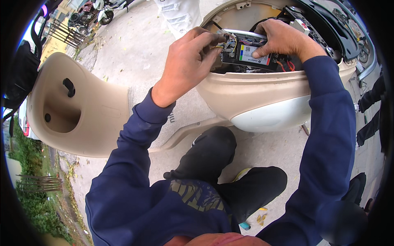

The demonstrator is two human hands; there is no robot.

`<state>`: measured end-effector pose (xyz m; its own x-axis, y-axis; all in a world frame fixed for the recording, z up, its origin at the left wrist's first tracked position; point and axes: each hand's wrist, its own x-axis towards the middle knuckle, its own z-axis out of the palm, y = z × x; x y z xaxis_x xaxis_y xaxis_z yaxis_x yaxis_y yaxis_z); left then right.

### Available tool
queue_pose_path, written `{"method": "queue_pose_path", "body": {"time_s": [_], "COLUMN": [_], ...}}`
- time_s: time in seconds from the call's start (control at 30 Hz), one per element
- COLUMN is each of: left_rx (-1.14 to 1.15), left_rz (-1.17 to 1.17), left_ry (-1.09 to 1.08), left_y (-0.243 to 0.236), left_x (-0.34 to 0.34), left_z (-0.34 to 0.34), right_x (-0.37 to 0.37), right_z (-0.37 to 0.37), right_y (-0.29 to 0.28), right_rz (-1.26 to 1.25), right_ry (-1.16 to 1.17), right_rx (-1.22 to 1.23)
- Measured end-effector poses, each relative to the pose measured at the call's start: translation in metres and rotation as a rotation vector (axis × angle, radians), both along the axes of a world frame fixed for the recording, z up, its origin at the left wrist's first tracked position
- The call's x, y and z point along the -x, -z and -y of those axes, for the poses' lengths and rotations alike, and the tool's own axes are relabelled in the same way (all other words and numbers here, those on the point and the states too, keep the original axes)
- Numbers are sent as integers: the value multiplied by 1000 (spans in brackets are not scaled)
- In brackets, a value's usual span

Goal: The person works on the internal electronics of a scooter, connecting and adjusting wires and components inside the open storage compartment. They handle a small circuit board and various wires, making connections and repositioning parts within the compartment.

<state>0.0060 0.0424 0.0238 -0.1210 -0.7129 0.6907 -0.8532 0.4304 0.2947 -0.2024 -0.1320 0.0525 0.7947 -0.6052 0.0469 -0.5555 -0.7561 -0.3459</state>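
Observation:
My right hand (283,39) grips a black electric scooter controller (234,61), with the thumb pressed on its colour-striped label (253,55) and the fingers behind its far edge. At the controller's left end, wires meet metal terminals (232,44). There my left hand (188,61) is closed in a pinch, a thin yellowish wire showing at its fingertips; the fingers partly hide it. Red-orange wires (286,65) come out at the controller's right end. All this sits at the opened body of a beige scooter (254,88).
The scooter's beige front shield (90,102) rises at left, joined by a grey footboard (180,119). A person in torn white trousers (178,14) stands beyond the scooter. Dark-clad legs (371,110) show at far right. My bent knees (209,156) are close to the scooter's near side.

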Motion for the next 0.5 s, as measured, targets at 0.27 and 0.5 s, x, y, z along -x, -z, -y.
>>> {"method": "queue_pose_path", "body": {"time_s": [0.27, 0.5], "left_rx": [11, 123], "left_rz": [29, 159], "left_ry": [-72, -101], "left_y": [2, -2], "left_x": [3, 7], "left_z": [3, 5], "right_x": [1, 1], "right_z": [1, 3], "right_y": [0, 0], "right_rz": [-7, 4], "right_ry": [4, 15], "right_rx": [-28, -12]}}
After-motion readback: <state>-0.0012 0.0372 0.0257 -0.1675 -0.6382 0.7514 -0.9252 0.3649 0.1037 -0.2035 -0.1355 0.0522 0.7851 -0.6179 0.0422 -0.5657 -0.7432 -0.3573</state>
